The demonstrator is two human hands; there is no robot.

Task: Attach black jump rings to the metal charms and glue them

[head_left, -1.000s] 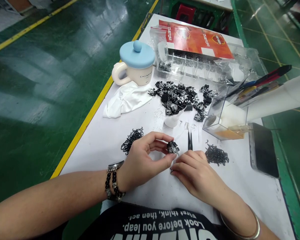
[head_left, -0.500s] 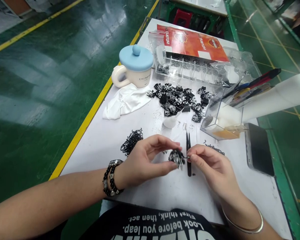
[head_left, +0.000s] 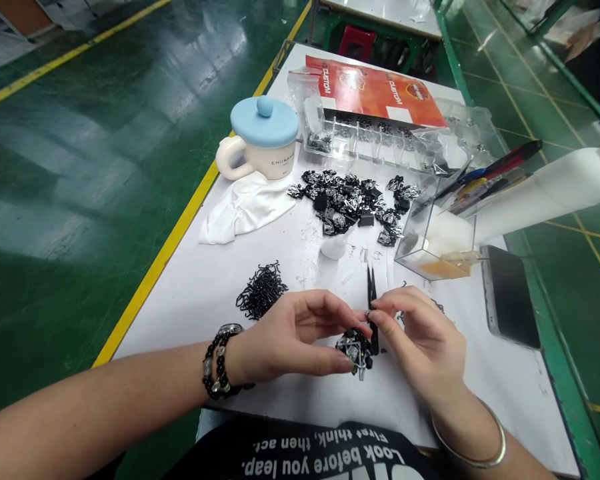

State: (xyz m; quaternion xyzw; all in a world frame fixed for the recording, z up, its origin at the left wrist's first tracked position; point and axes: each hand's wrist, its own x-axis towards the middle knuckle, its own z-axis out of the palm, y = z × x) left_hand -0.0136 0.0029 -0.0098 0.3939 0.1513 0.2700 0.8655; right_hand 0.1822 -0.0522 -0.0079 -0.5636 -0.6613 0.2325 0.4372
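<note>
Between the thumb and fingers of my left hand [head_left: 300, 337] is a small black-and-silver mechanical part [head_left: 354, 352], with thin metal pieces sticking out of it. My right hand [head_left: 425, 340] is closed in a pinch close beside that part. A tiny dark piece shows at its fingertips, too small to name. Behind the fingers, black tweezers [head_left: 371, 287] lie on the white table, partly covered. Beyond my left hand is a heap of small black curved pieces [head_left: 261, 292]. More black-and-silver parts [head_left: 347, 200] lie piled farther back.
A mug [head_left: 267, 143] with a blue lid and a white cloth [head_left: 245, 208] stand at left. A clear pen holder [head_left: 435, 233] and a phone [head_left: 510, 293] are at right. Behind are a divided plastic box [head_left: 370, 150] and orange packaging [head_left: 375, 90]. A small white bottle [head_left: 334, 248] sits mid-table.
The black-and-silver part in my left hand has moved slightly nearer to me and is turned differently. My right fingertips have come closer to my left fingers.
</note>
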